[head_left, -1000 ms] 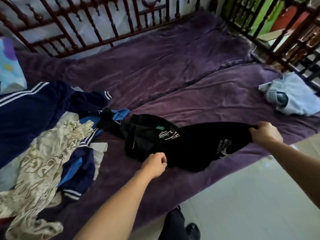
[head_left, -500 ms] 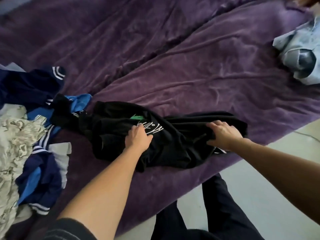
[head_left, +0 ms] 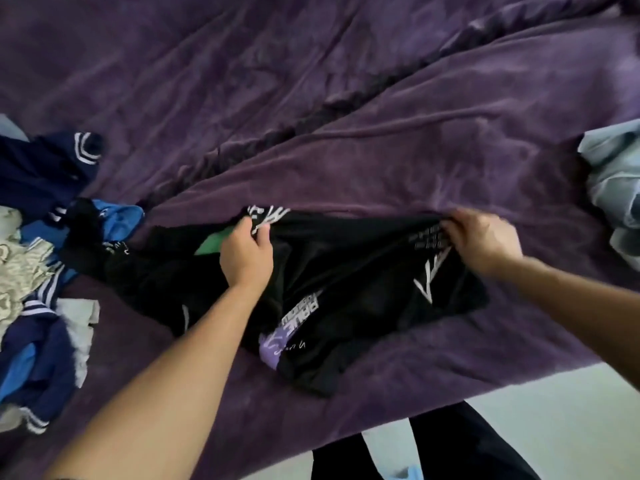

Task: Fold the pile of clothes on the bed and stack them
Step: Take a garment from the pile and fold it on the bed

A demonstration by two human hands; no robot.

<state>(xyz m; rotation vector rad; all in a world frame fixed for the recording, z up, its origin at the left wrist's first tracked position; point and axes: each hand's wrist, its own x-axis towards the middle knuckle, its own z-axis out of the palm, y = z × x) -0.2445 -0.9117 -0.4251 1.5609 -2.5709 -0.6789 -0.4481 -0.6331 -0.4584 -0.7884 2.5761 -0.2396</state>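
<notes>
Black printed garment [head_left: 363, 292]: 1 pc, spread on purple bed cover [head_left: 381, 98] nr front edge, R of unfolded pile [head_left: 38, 271]; L hand [head_left: 246, 258] & R hand [head_left: 481, 244] set apart, each pinching its far edge, prob to pull it flat & square for folding.

I see the black printed garment [head_left: 363, 289] rumpled on the purple bed [head_left: 381, 150] near its edge, the unfolded pile [head_left: 34, 282] heaped to its left.

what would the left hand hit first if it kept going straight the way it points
Likely just the purple blanket; the left hand grips the far edge of the black shirt, and no clothing lies beyond.
</notes>
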